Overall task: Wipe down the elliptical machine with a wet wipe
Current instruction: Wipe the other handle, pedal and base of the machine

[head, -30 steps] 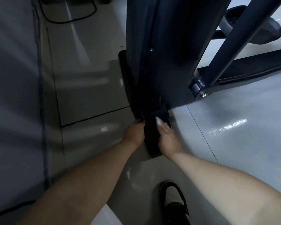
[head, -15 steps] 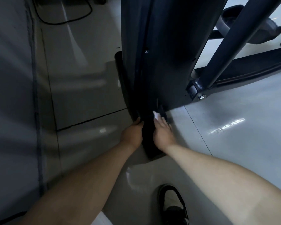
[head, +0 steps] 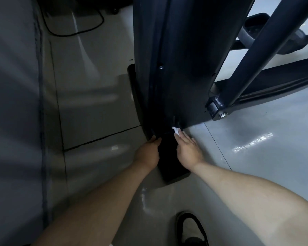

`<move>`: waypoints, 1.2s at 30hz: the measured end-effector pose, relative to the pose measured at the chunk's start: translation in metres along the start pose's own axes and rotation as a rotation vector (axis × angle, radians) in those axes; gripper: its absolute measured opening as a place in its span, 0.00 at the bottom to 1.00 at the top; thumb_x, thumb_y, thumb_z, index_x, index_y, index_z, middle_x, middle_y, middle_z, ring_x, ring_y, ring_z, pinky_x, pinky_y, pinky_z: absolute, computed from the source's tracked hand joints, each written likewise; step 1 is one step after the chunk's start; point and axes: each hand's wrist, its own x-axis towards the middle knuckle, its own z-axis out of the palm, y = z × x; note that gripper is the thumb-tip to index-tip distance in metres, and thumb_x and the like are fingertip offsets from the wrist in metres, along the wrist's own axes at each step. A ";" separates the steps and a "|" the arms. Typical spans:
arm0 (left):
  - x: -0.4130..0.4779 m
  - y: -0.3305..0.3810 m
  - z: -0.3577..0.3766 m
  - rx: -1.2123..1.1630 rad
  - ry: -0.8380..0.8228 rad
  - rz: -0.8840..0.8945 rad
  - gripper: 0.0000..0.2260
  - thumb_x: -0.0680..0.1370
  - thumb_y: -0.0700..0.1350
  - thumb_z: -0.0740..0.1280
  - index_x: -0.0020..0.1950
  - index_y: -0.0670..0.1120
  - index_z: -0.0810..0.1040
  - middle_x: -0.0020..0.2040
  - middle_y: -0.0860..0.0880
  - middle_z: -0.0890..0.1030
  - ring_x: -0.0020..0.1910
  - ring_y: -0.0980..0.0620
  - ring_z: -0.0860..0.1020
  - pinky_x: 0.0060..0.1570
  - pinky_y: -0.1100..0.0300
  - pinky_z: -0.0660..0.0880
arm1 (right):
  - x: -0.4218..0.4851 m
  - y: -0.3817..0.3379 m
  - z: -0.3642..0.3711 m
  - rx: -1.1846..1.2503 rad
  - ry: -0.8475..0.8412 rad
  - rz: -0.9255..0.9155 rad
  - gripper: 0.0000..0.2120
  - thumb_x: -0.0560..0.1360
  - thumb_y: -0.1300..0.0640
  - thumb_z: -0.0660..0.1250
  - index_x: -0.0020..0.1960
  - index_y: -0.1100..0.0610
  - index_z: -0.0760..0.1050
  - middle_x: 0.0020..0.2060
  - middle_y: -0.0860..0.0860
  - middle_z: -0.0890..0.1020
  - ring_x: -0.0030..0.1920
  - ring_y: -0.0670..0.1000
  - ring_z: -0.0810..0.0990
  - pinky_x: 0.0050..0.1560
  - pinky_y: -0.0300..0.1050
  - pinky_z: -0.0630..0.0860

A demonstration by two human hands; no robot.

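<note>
Right hand (head: 187,150), fingers flat, is pressing wet wipe (head: 176,130) against base foot (head: 169,160) of elliptical machine (head: 181,59); left hand (head: 147,154) is bracing there, grip unclear. Likely wiping low down; remainder unjudgeable.

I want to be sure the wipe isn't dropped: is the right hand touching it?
Touching. The head view shows the white wipe bunched under the straight fingertips of the right hand, down at the elliptical's dark base.

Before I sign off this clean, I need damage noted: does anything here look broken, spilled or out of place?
Nothing looks broken or spilled. The right hand presses the wet wipe against the elliptical machine's base. Only a black cable lies looped on the floor behind.
</note>
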 end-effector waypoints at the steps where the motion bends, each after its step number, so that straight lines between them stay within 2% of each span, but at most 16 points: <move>1: 0.001 0.003 0.001 0.011 -0.006 -0.005 0.29 0.82 0.38 0.60 0.82 0.53 0.60 0.83 0.46 0.56 0.80 0.48 0.61 0.75 0.51 0.66 | 0.006 -0.001 -0.002 0.016 -0.003 0.020 0.32 0.81 0.63 0.55 0.83 0.50 0.52 0.83 0.46 0.50 0.82 0.47 0.50 0.81 0.51 0.49; 5: 0.001 0.011 0.005 0.030 -0.048 -0.010 0.26 0.82 0.38 0.59 0.81 0.50 0.63 0.83 0.42 0.53 0.78 0.42 0.64 0.72 0.49 0.69 | 0.037 -0.015 -0.014 0.165 -0.091 0.122 0.29 0.84 0.61 0.54 0.83 0.56 0.49 0.83 0.50 0.46 0.82 0.50 0.46 0.79 0.44 0.46; 7: 0.001 0.010 0.009 0.041 -0.047 -0.016 0.26 0.82 0.38 0.59 0.80 0.50 0.64 0.83 0.41 0.53 0.77 0.41 0.67 0.69 0.47 0.73 | 0.036 -0.015 -0.012 0.153 -0.076 0.104 0.31 0.82 0.63 0.55 0.83 0.57 0.50 0.83 0.52 0.47 0.82 0.52 0.47 0.80 0.48 0.50; 9: 0.000 0.008 0.012 0.036 -0.035 0.002 0.28 0.81 0.37 0.59 0.81 0.51 0.64 0.83 0.43 0.54 0.77 0.42 0.67 0.67 0.46 0.74 | 0.019 -0.010 0.000 0.081 -0.001 0.040 0.34 0.78 0.66 0.57 0.83 0.57 0.53 0.83 0.53 0.51 0.82 0.54 0.52 0.80 0.51 0.55; 12: -0.002 0.001 0.008 0.004 -0.002 0.025 0.28 0.82 0.38 0.60 0.81 0.52 0.64 0.82 0.47 0.57 0.79 0.47 0.64 0.70 0.51 0.71 | -0.005 -0.022 0.019 0.045 0.002 -0.053 0.34 0.78 0.67 0.56 0.83 0.55 0.55 0.83 0.52 0.53 0.82 0.52 0.50 0.80 0.47 0.48; 15: -0.002 -0.009 0.003 0.003 0.015 0.050 0.26 0.83 0.42 0.62 0.80 0.55 0.65 0.81 0.50 0.63 0.78 0.51 0.64 0.72 0.56 0.69 | -0.004 -0.035 0.026 0.032 -0.068 -0.114 0.32 0.82 0.63 0.54 0.84 0.53 0.49 0.83 0.50 0.47 0.82 0.48 0.42 0.80 0.46 0.40; 17: -0.004 -0.015 -0.001 0.030 0.014 0.047 0.24 0.83 0.43 0.62 0.80 0.53 0.67 0.79 0.48 0.67 0.77 0.48 0.68 0.72 0.56 0.68 | 0.001 -0.036 0.025 -0.034 -0.099 -0.125 0.33 0.82 0.61 0.55 0.84 0.52 0.46 0.83 0.49 0.45 0.82 0.47 0.41 0.80 0.48 0.39; 20: -0.010 -0.015 -0.006 0.015 0.023 -0.014 0.20 0.83 0.40 0.60 0.75 0.45 0.73 0.74 0.43 0.74 0.71 0.43 0.73 0.69 0.56 0.69 | -0.003 -0.043 0.026 -0.029 -0.034 0.024 0.33 0.82 0.61 0.55 0.84 0.53 0.48 0.83 0.49 0.46 0.82 0.48 0.42 0.81 0.51 0.41; 22: -0.013 -0.013 -0.007 -0.034 0.024 -0.027 0.18 0.83 0.41 0.60 0.71 0.46 0.77 0.70 0.44 0.78 0.68 0.45 0.76 0.64 0.59 0.71 | -0.006 -0.056 0.031 -0.045 -0.020 0.058 0.31 0.83 0.59 0.53 0.83 0.54 0.48 0.83 0.50 0.46 0.82 0.48 0.42 0.81 0.53 0.40; 24: -0.016 -0.012 -0.006 -0.113 0.025 -0.064 0.17 0.82 0.41 0.61 0.69 0.48 0.79 0.68 0.46 0.80 0.66 0.46 0.77 0.59 0.62 0.71 | -0.004 -0.068 0.036 -0.147 -0.070 -0.029 0.29 0.84 0.56 0.50 0.83 0.54 0.47 0.83 0.50 0.45 0.82 0.49 0.41 0.80 0.54 0.38; 26: -0.016 -0.013 -0.008 -0.188 0.032 -0.142 0.14 0.81 0.41 0.62 0.64 0.47 0.81 0.64 0.44 0.82 0.63 0.44 0.79 0.58 0.59 0.74 | -0.001 -0.076 0.037 -0.225 -0.128 -0.113 0.28 0.84 0.55 0.45 0.84 0.54 0.47 0.83 0.50 0.45 0.82 0.50 0.41 0.79 0.55 0.36; 28: -0.018 -0.018 -0.012 -0.228 0.046 -0.224 0.13 0.82 0.41 0.61 0.62 0.45 0.82 0.63 0.42 0.82 0.62 0.43 0.80 0.55 0.61 0.72 | 0.006 -0.080 0.034 -0.303 -0.215 -0.187 0.28 0.85 0.56 0.47 0.84 0.53 0.45 0.83 0.50 0.43 0.82 0.51 0.39 0.80 0.57 0.37; 30: -0.018 -0.023 -0.012 -0.273 0.047 -0.282 0.15 0.82 0.41 0.62 0.66 0.44 0.81 0.67 0.43 0.80 0.65 0.45 0.78 0.54 0.67 0.67 | 0.012 -0.083 0.031 -0.344 -0.267 -0.213 0.31 0.85 0.57 0.51 0.84 0.53 0.42 0.83 0.49 0.41 0.82 0.51 0.37 0.80 0.59 0.38; 32: -0.015 -0.024 -0.015 -0.312 0.031 -0.326 0.14 0.82 0.43 0.62 0.63 0.45 0.83 0.65 0.45 0.81 0.64 0.47 0.79 0.52 0.67 0.67 | 0.013 -0.081 0.030 -0.302 -0.231 -0.187 0.34 0.84 0.59 0.53 0.83 0.53 0.38 0.83 0.49 0.40 0.82 0.51 0.36 0.80 0.57 0.38; 34: -0.009 -0.019 -0.016 -0.375 0.029 -0.354 0.12 0.82 0.46 0.62 0.55 0.45 0.84 0.57 0.47 0.84 0.56 0.49 0.80 0.48 0.64 0.68 | 0.005 -0.071 0.029 -0.230 -0.166 -0.145 0.35 0.83 0.60 0.53 0.83 0.53 0.39 0.83 0.49 0.42 0.82 0.50 0.38 0.81 0.55 0.39; 36: -0.004 -0.013 -0.016 -0.459 0.039 -0.384 0.09 0.80 0.45 0.65 0.55 0.45 0.83 0.52 0.51 0.82 0.52 0.52 0.78 0.48 0.63 0.70 | -0.011 -0.054 0.028 -0.134 -0.117 -0.082 0.36 0.81 0.63 0.54 0.83 0.52 0.40 0.83 0.48 0.47 0.82 0.48 0.40 0.81 0.53 0.39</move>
